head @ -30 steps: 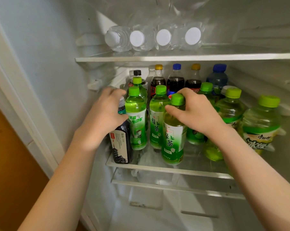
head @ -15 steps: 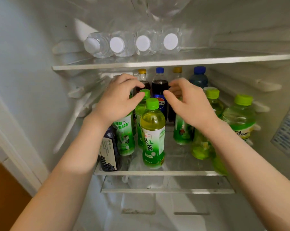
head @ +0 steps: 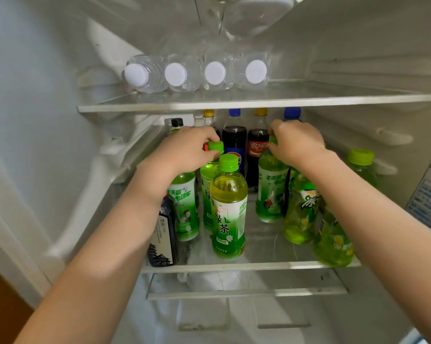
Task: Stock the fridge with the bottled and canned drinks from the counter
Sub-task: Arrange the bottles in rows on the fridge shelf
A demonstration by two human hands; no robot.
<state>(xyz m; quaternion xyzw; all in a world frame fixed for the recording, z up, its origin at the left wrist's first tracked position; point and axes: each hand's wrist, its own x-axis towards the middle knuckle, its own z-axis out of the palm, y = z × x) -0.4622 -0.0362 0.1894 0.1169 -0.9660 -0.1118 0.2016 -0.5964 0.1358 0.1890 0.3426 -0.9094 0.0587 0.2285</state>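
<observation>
The fridge (head: 60,120) is standing open, and the view is sitting closer to it than a second ago. The top shelf (head: 259,105) is carrying four water bottles (head: 194,73) lying on their sides, caps outward. The middle shelf (head: 234,265) is filling up: colas (head: 234,137) are standing along the back, green teas in front of them, and a dark bottle (head: 162,239) at the front left corner.

Both arms are reaching deeper than they were. A second ago the right hand (head: 296,142) was gripping the cap of the front tea (head: 229,212); that bottle is now standing free and upright near the shelf's front edge, touched by neither hand. So one more drink is counting as stocked.

The right hand is now curling over the top of the right tea (head: 270,194), fingertips pinching at its cap, just in front of the colas. The left hand (head: 184,150), which was lower and nearer the dark bottle, is now closing over the top of the left tea (head: 184,207). Its palm is hiding that cap, so it is probably gripping rather than only resting there.

I judge this as tidying: with the front tea released, the hands are shuffling the standing bottles to open room for the next ones. The counter is not showing here, so how many drinks are waiting cannot be told.
</observation>
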